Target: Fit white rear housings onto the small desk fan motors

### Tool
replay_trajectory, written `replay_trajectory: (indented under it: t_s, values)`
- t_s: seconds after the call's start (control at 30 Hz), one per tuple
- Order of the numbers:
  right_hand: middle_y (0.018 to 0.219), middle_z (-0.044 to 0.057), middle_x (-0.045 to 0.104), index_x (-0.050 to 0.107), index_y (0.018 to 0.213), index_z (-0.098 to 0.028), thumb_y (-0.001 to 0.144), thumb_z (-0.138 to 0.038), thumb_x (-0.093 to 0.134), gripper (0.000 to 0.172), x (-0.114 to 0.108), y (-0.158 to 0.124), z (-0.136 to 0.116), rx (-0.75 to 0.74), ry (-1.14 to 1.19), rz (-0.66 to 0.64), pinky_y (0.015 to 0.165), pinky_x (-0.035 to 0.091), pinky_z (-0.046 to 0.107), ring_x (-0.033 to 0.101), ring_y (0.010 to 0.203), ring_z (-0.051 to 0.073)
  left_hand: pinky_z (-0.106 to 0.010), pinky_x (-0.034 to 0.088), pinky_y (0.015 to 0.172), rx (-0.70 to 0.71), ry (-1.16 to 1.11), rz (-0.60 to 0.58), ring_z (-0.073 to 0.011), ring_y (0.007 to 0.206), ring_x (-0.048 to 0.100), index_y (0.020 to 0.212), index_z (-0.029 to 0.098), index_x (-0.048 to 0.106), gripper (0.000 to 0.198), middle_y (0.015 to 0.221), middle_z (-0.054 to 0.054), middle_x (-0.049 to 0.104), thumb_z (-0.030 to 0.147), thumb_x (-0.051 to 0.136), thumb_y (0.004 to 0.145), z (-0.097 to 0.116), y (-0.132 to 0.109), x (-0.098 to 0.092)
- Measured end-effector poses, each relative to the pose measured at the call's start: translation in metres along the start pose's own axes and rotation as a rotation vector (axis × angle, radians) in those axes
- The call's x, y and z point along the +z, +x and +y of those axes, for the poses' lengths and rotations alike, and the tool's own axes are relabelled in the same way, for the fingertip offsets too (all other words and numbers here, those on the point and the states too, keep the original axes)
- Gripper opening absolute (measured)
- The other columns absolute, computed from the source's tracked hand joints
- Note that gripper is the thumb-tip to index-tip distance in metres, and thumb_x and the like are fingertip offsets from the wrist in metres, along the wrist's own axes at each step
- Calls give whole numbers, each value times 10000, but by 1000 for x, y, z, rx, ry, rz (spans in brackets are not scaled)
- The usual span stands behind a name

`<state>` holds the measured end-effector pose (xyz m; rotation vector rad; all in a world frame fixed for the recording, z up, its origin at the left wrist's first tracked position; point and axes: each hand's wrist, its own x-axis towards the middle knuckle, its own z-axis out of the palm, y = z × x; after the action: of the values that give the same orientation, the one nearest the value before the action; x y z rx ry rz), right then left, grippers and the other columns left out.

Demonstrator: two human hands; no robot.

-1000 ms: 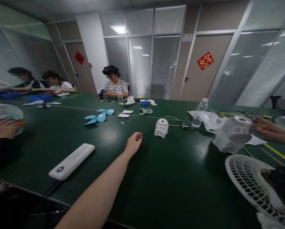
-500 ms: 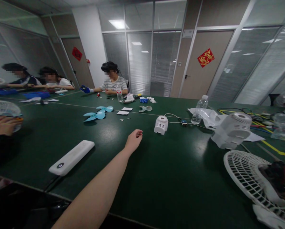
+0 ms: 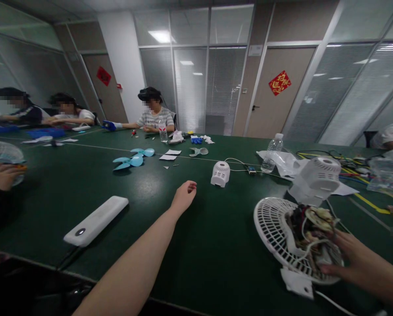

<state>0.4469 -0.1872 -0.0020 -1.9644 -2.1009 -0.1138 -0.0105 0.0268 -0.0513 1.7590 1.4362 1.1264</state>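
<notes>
My right hand (image 3: 351,259) is closed on a fan motor assembly (image 3: 318,237), its thumb at the near side and its fingers behind. Exposed wires run over the motor, which sits on a round white fan grille (image 3: 269,219). A white bracket (image 3: 297,283) sticks out from the grille's near edge, with a cable beside it. Low over the table's middle is my left hand (image 3: 184,196), its fingers loosely curled and apart from the thumb, with nothing visible in them. Nearest to it stands a small white vented motor cover (image 3: 220,174).
A white power bank (image 3: 98,221) lies at left, near blue fan blades (image 3: 129,161). A larger white housing (image 3: 316,180), a water bottle (image 3: 272,153) and tangled cables (image 3: 351,164) stand at right. Another person's hand (image 3: 1,175) touches a fan grille at far left.
My right hand has come into view holding the motor and grille, which have moved left and turned. My left hand has hardly moved. The whole view has shifted slightly.
</notes>
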Motion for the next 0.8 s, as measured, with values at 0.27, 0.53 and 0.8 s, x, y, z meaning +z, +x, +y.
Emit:
replay_trajectory:
  t_s: [0.27,0.53,0.8]
  values:
    - [1312,175,539,483,1319,-138,664,-675,658,864,11,47,-122,-186,-44,-62,972,472,503,525,1170,360,-343,533,835,107,-47,-114,-171,899,644,1103,229,606,295,1170,-46,619,239,585,809,19,-11,4]
    - [1302,157,544,448,1363,-169,640,-685,674,916,31,84,-190,-243,18,20,872,512,529,549,1085,370,-354,519,892,175,-109,-229,-188,981,640,1204,221,570,359,1238,-67,605,310,556,857,20,-13,6]
    - [1362,156,492,432,1395,-170,669,-543,694,858,23,95,-189,-285,129,-83,918,472,537,520,1133,374,-394,433,1011,196,-46,-171,-221,1108,570,1154,226,606,326,1195,-58,600,286,576,835,13,-6,8]
